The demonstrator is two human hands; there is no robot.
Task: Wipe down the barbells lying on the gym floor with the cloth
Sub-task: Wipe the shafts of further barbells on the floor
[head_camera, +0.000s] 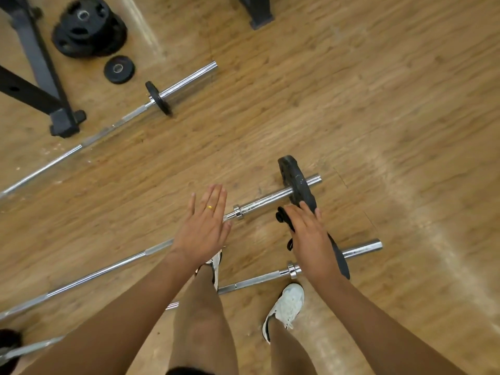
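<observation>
A wood-grain gym floor (pixel 378 104) fills the view. A black rack frame (pixel 40 77) stands on it at upper left, and a second black base (pixel 257 12) shows at the top edge. Three chrome barbells lie slantwise and roughly parallel. The far barbell (pixel 108 128) carries a small black plate (pixel 158 98). The middle barbell (pixel 265 198) carries a larger plate (pixel 296 182) near its right end, and the pale marks on that plate are too small to read. The near barbell (pixel 362 249) runs under the person's legs, its own plate (pixel 342 261) partly hidden behind the right wrist. A stack of black plates (pixel 89 28) lies beside the rack, with a lone small disc (pixel 119 69) just below it. Two white shoes, the left shoe (pixel 215 263) and the right shoe (pixel 285 309), stand on either side of the near bar. The left hand (pixel 203 228) hovers flat over the middle barbell's shaft, fingers straight and close together. The right hand (pixel 311 239) holds the black cloth (pixel 284 220) bunched beneath it, near the middle plate's lower edge; how the thumb grips cannot be seen. A gold ring (pixel 209 207) sits on a left finger.
</observation>
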